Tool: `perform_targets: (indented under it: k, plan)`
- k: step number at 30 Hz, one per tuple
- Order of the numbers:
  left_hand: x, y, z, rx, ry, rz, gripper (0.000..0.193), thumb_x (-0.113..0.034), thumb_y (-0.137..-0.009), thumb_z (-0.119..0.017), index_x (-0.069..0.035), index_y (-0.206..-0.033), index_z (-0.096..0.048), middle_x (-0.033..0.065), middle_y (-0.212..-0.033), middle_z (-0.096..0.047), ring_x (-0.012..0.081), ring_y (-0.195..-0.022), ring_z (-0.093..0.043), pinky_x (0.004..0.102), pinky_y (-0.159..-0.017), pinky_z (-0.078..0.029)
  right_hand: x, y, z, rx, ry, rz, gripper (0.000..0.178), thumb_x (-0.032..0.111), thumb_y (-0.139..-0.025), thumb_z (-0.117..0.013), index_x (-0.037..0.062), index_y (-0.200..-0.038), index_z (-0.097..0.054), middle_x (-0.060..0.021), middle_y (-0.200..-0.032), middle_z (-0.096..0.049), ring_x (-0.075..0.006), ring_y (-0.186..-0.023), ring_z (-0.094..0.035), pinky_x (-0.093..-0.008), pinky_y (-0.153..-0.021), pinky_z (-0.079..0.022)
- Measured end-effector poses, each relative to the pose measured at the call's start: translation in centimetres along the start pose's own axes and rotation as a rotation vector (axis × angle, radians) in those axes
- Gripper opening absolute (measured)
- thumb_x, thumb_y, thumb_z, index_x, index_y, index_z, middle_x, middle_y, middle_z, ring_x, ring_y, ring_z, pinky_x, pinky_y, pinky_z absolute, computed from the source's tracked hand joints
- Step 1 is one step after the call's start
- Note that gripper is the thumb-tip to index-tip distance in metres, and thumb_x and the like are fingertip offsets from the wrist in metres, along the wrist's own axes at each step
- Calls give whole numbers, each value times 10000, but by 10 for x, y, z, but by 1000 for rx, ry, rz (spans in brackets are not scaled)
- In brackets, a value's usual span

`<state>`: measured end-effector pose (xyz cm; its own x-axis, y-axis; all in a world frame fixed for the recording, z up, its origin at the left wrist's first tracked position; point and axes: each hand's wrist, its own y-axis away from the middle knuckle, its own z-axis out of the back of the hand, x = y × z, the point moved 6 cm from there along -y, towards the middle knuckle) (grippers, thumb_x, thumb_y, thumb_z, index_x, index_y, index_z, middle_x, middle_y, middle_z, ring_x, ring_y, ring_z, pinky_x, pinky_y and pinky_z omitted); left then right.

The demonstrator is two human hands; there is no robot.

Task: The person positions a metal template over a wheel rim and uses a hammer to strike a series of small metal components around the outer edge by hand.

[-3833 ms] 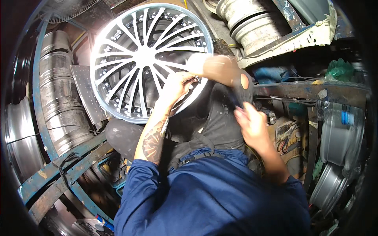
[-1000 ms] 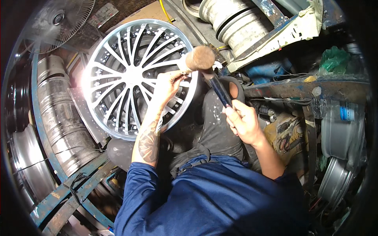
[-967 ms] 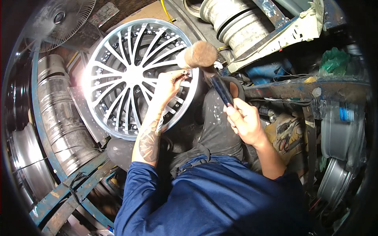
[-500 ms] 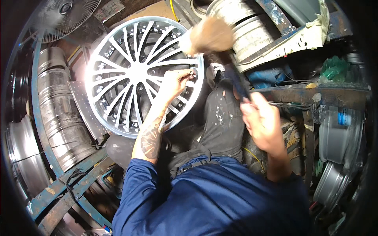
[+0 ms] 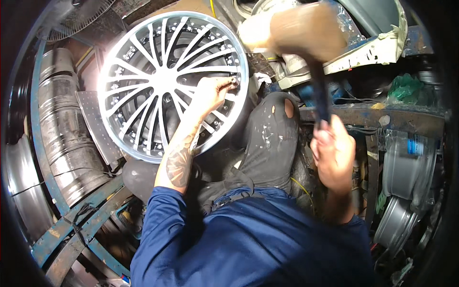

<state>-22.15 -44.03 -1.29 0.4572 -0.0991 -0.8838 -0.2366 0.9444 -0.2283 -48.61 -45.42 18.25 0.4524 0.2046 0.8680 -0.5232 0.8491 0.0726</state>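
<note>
A large alloy wheel (image 5: 165, 81) with white spokes, dark gaps and a polished lip lies face up in front of me. My left hand (image 5: 211, 95) reaches over its right side, thumb and fingers pinched together near the small studs along the outer edge. A tiny dark piece seems to sit at the fingertips, too small to name. My right hand (image 5: 334, 153) is wrapped round the dark handle of a mallet (image 5: 308, 31), raised at the right. Its thick, light-brown head is blurred by motion and stands apart from the wheel.
Stacked metal barrel sections (image 5: 69, 129) stand at left beside a blue metal frame (image 5: 103, 198). A fan (image 5: 79, 19) is at the upper left. Right of my knee runs a worn metal beam (image 5: 406, 117), with a green plastic bag (image 5: 406, 88) above and a wrapped rim (image 5: 401, 167) below.
The mallet has swung up and to the right, away from the wheel, my right hand moving right with it. My left hand keeps its pinch at the wheel's edge.
</note>
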Motion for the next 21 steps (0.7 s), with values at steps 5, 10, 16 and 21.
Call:
perform_targets:
  k: [5, 10, 16, 21]
  plan:
    - [-3, 0, 2, 31, -106, -22, 218, 10, -823, -630, -51, -994, -750, 154, -908, -731, 272, -822, -730, 332, -742, -567, -34, -11, -50, 141, 172, -29, 305, 263, -995, -577, -40, -959, -572, -121, -628, -578, -150, -540, -573, -337, -581, -520]
    - [-10, 3, 6, 6, 5, -27, 248, 8, -823, -631, -59, -1038, -734, 154, -877, -726, 257, -793, -729, 335, -719, -560, -81, -5, -51, 210, 114, -262, 291, 256, -1019, -557, 13, -862, -529, -60, -592, -540, -122, -491, -524, -334, -452, -431]
    - [-10, 0, 8, 19, -66, 69, 224, -18, -875, -638, -24, -1082, -722, 137, -935, -749, 207, -832, -739, 303, -766, -569, -113, 3, -70, 299, -874, -268, 461, 488, -1024, -483, 56, -864, -474, 21, -568, -416, -66, -415, -388, -223, -389, -349]
    - [0, 12, 39, -149, 268, 211, 174, -51, -930, -628, 1, -1068, -720, 74, -982, -738, 126, -911, -670, 268, -857, -512, -146, -1, -75, 395, -911, -326, 514, 550, -1008, -457, 55, -867, -454, 4, -549, -404, -83, -393, -395, -236, -370, -345]
